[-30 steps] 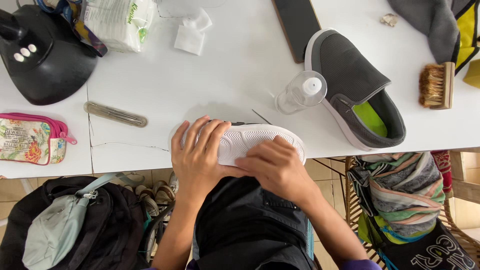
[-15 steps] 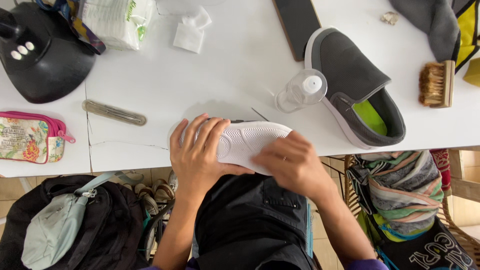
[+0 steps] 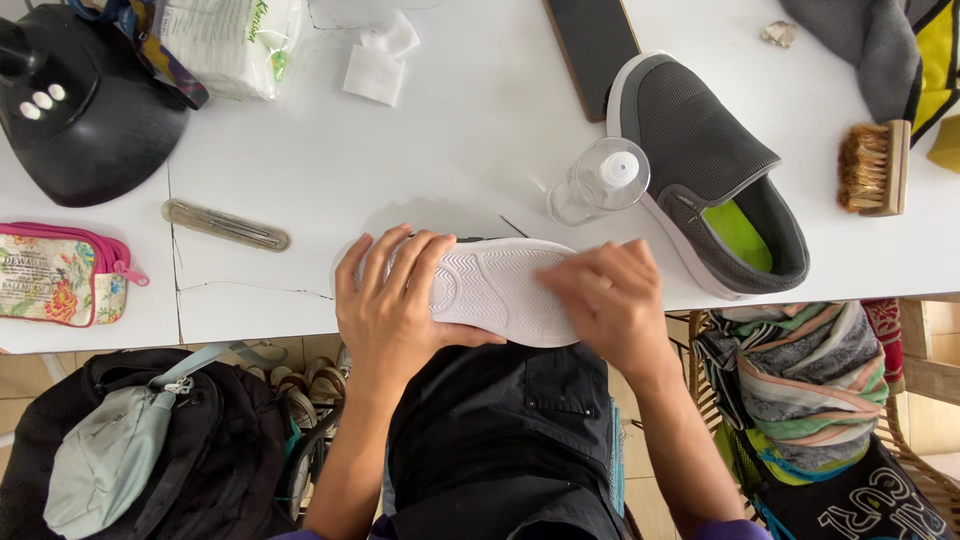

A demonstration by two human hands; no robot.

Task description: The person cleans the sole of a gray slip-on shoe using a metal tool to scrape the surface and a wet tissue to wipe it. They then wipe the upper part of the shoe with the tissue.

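Observation:
A shoe with a white ridged sole (image 3: 495, 290) lies sole-up at the near edge of the white table (image 3: 470, 130), over my lap. My left hand (image 3: 395, 300) grips its left end, fingers spread over the sole. My right hand (image 3: 605, 300) presses on the right end of the sole, fingers curled down; whether anything is under them is hidden. The matching grey slip-on shoe (image 3: 710, 170) with a green insole stands upright to the right. A small clear bottle with a white cap (image 3: 598, 180) lies just beyond my right hand.
A black lamp base (image 3: 85, 115) and a floral pouch (image 3: 60, 275) sit at the left, with a metal tool (image 3: 225, 225), a tissue pack (image 3: 235, 40) and a wipe (image 3: 375, 70). A phone (image 3: 595, 45) and a brush (image 3: 875, 165) lie to the right. Bags (image 3: 150, 450) crowd the floor.
My right hand has slid rightwards along the sole, uncovering more of its middle. My left hand has stayed put on the left end.

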